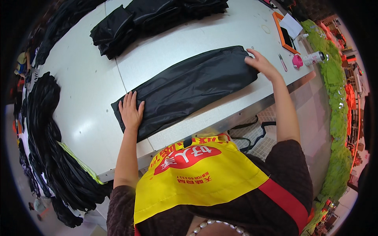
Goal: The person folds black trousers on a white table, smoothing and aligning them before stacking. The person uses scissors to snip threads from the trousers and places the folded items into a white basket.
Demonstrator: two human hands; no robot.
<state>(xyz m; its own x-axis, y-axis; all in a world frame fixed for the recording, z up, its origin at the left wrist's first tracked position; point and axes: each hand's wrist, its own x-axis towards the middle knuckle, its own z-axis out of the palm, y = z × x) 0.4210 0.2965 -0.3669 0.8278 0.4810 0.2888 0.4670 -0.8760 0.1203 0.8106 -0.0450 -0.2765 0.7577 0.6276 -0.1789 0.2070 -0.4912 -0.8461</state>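
Note:
A long folded piece of shiny black fabric (189,86), perhaps a garment, lies flat across the near part of the white table. On its left end my left hand (130,111) rests palm down with the fingers stretched out. My right hand (260,63) is at the far right end of the fabric, fingers extended and thumb apart, touching its edge. Small wrinkles run along the cloth between the two hands. The underside of the fabric is hidden.
Stacks of folded black fabric (157,19) lie at the table's far side. Loose black cloth (43,129) hangs off the left edge. On the right are snips (282,63), a pink-lidded bottle (313,58) and an orange tray (284,35). Green fabric (334,118) is heaped beyond.

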